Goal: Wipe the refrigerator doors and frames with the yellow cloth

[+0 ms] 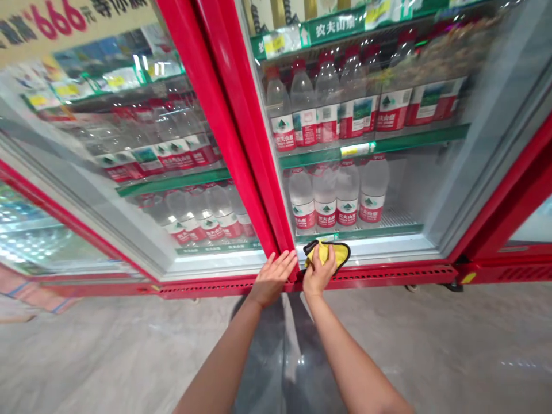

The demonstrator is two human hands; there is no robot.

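- Gripping a yellow cloth with black edging, the right hand had its fingers closed firmly around the bunched fabric.
- Open and empty, the left hand lay with fingers spread against the red door post, near its foot.
- Cloth pressed on the lower edge of the right glass door of a drinks cooler, just above the red bottom rail.
- Wiping that edge looked like the step in hand; working further along would call for the left hand to keep steadying the door.

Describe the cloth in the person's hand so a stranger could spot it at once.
Find the red-framed glass-door drinks cooler, then look at the bottom of its right-hand door. There the person's right hand presses a crumpled yellow cloth against the glass. Its black edging sets it apart from the flat yellow shelf labels above.
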